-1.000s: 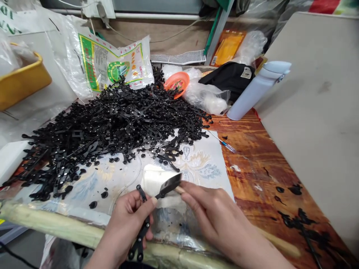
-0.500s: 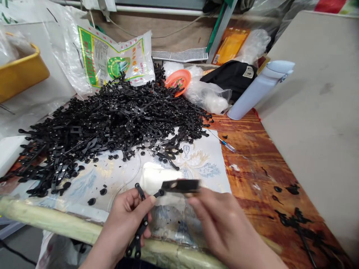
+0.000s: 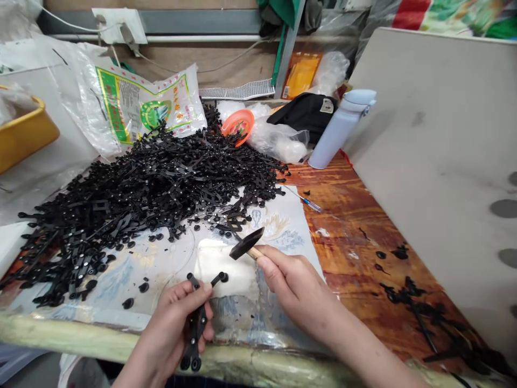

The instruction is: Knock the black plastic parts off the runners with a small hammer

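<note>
My left hand [image 3: 183,307] is closed around a black jointed plastic linkage [image 3: 197,328], whose arms fan out above and below my fingers. One arm's round end reaches over the white block [image 3: 210,256] on the table. In my right hand [image 3: 288,275] is a small hammer [image 3: 247,243], gripped by its wooden handle close to the head. The dark hammer head hangs tilted above the block, apart from the linkage. Several loose black round caps [image 3: 128,303] lie on the sheet left of my left hand.
A large heap of black linkages [image 3: 161,172] covers the back left. A screwdriver [image 3: 309,202], a pale blue bottle [image 3: 341,129] and an orange dish [image 3: 238,126] lie or stand behind. Black scrap parts [image 3: 407,296] are at the right, beside a grey panel [image 3: 436,161]. A yellow bin [image 3: 28,129] is at the left.
The hammer, blurred and level close to the linkage's end before, is now raised and tilted up. My left hand keeps its hold on the linkage. The camera view has shifted.
</note>
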### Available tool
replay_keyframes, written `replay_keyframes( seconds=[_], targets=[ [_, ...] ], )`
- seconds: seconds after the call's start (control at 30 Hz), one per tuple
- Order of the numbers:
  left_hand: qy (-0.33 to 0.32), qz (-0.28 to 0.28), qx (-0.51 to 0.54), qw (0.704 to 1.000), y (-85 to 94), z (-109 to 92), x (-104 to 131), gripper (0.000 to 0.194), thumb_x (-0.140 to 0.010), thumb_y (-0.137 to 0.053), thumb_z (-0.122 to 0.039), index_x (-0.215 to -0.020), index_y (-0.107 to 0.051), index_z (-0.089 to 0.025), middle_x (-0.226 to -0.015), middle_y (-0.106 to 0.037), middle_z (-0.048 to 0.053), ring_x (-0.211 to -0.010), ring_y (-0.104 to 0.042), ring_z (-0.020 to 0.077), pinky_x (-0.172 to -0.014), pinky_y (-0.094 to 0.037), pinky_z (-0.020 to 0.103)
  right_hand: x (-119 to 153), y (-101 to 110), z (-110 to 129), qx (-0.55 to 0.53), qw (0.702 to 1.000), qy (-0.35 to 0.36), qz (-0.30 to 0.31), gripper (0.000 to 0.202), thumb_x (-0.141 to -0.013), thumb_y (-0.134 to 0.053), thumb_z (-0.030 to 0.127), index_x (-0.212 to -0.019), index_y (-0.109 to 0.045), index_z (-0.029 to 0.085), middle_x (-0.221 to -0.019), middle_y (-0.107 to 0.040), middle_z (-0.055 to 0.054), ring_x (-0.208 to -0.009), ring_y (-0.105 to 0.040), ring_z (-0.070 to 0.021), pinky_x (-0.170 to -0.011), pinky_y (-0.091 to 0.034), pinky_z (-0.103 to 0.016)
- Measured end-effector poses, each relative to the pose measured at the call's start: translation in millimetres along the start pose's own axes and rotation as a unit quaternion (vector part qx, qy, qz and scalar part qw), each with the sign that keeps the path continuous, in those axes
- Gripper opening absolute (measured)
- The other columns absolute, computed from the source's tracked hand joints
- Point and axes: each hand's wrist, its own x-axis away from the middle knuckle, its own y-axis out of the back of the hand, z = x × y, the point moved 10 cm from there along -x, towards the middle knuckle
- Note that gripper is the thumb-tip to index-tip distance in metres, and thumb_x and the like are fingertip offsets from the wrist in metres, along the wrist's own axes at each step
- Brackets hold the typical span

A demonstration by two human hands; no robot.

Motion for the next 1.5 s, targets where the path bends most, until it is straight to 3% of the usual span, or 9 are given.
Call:
replay_keyframes(
  seconds=[0.17,0.7,0.9,1.07,1.27,1.5],
  targets=[
    [0.010,-0.006,0.002,1.000,0.7,-1.2,2.1,0.029,-0.066,-0.077,-0.038,-0.062,-0.060,-0.013,-0.045,-0.059,0.000,-0.030,-0.050,0.0108,-0.025,-0.035,0.018,4.8,-5.2,-3.6,0.031,0.999,-0.010,0.002,0.032,-0.097,-0.031,0.029,-0.104,-0.062,0.023,-0.081,-0.069,-0.004,-0.074,-0.064,-0.0186,-0.065,-0.042,-0.028],
    [-0.026,-0.007,-0.040,0.999,-7.1,-10.6,10.1,0.032,-0.064,-0.078,-0.038,-0.057,-0.058,-0.015,-0.046,-0.059,-0.001,-0.030,-0.048,0.0092,-0.026,-0.036,0.017,6.1,-15.0,-11.6,0.059,0.998,-0.029,0.025,0.027,-0.097,-0.031,0.029,-0.100,-0.057,0.023,-0.080,-0.067,-0.004,-0.076,-0.065,-0.0202,-0.064,-0.039,-0.028],
    [-0.052,-0.043,-0.073,0.995,-4.0,-19.2,11.4,0.031,-0.060,-0.079,-0.038,-0.059,-0.057,-0.016,-0.043,-0.057,-0.004,-0.029,-0.048,0.0100,-0.023,-0.035,0.016,8.2,-18.7,-8.9,0.060,0.997,-0.019,0.035,0.027,-0.097,-0.032,0.030,-0.097,-0.058,0.022,-0.080,-0.067,-0.003,-0.077,-0.065,-0.0196,-0.065,-0.039,-0.028],
    [-0.037,-0.046,-0.068,0.996,-4.8,-20.5,11.6,0.031,-0.059,-0.079,-0.036,-0.055,-0.055,-0.016,-0.041,-0.055,-0.004,-0.029,-0.049,0.0102,-0.022,-0.034,0.015,9.0,-16.9,-8.7,0.069,0.997,-0.018,0.029,0.027,-0.097,-0.032,0.029,-0.099,-0.059,0.022,-0.079,-0.068,-0.003,-0.076,-0.065,-0.0189,-0.064,-0.037,-0.027],
    [0.004,-0.008,-0.066,0.998,-8.0,-10.2,9.5,0.035,-0.066,-0.074,-0.040,-0.050,-0.056,-0.014,-0.036,-0.052,-0.001,-0.028,-0.042,0.0069,-0.025,-0.033,0.013,8.5,-11.1,-10.3,0.080,0.997,-0.021,0.005,0.029,-0.097,-0.032,0.030,-0.101,-0.060,0.021,-0.077,-0.069,-0.004,-0.071,-0.063,-0.0183,-0.062,-0.034,-0.028],
    [-0.019,-0.047,-0.041,0.998,-8.2,-16.3,13.8,0.028,-0.060,-0.079,-0.034,-0.059,-0.059,-0.014,-0.046,-0.054,-0.004,-0.033,-0.046,0.0071,-0.023,-0.033,0.013,10.6,-11.2,-13.0,0.081,0.996,-0.025,0.010,0.026,-0.096,-0.035,0.029,-0.099,-0.060,0.021,-0.076,-0.068,-0.004,-0.069,-0.062,-0.0172,-0.060,-0.033,-0.026]
  ],
)
